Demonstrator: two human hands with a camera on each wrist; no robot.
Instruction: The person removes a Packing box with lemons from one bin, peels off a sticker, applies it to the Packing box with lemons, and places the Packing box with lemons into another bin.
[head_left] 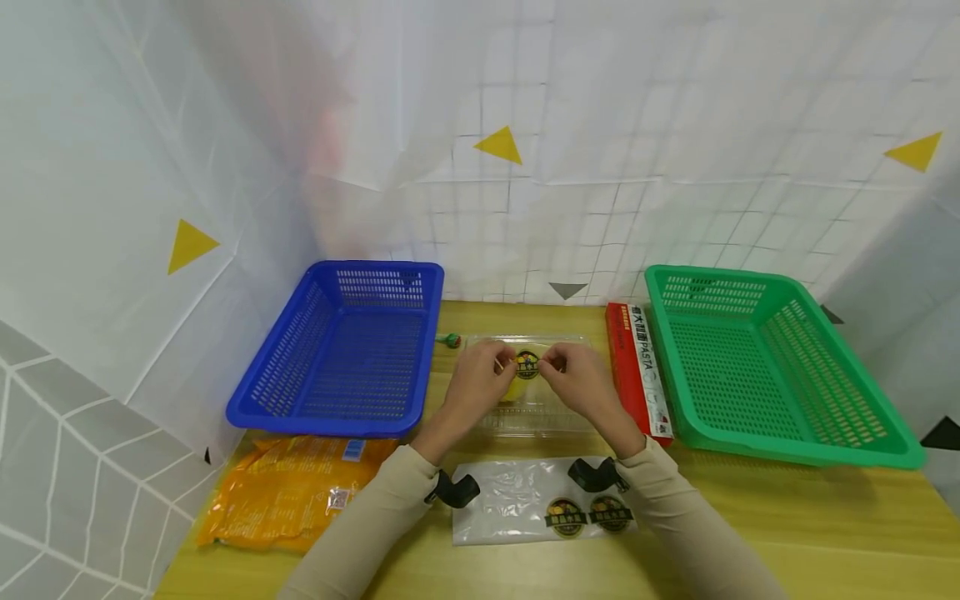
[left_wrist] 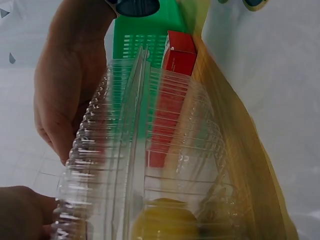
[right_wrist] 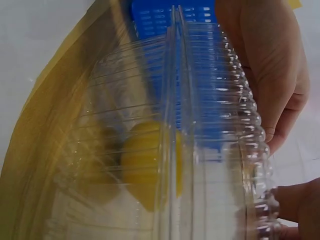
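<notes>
A round black-and-gold sticker (head_left: 527, 365) lies between my two hands over the lid of a clear plastic clamshell box (head_left: 540, 422). My left hand (head_left: 482, 372) pinches its left edge with thumb and forefinger, and my right hand (head_left: 576, 377) pinches the right edge. Both hands' fingertips are right at the lid's top in the wrist views. The box is closed, and a yellow fruit (right_wrist: 145, 162) shows through its ribbed wall. Nearer me lies a white backing sheet (head_left: 502, 500) bearing two more round stickers.
A blue basket (head_left: 330, 429) stands left and a green basket (head_left: 795, 450) right. Beside the green one lies a red PASTA box (head_left: 630, 367). An orange packet (head_left: 292, 492) rests at front left; a small red-and-green item (head_left: 452, 340) sits behind the clamshell's left corner.
</notes>
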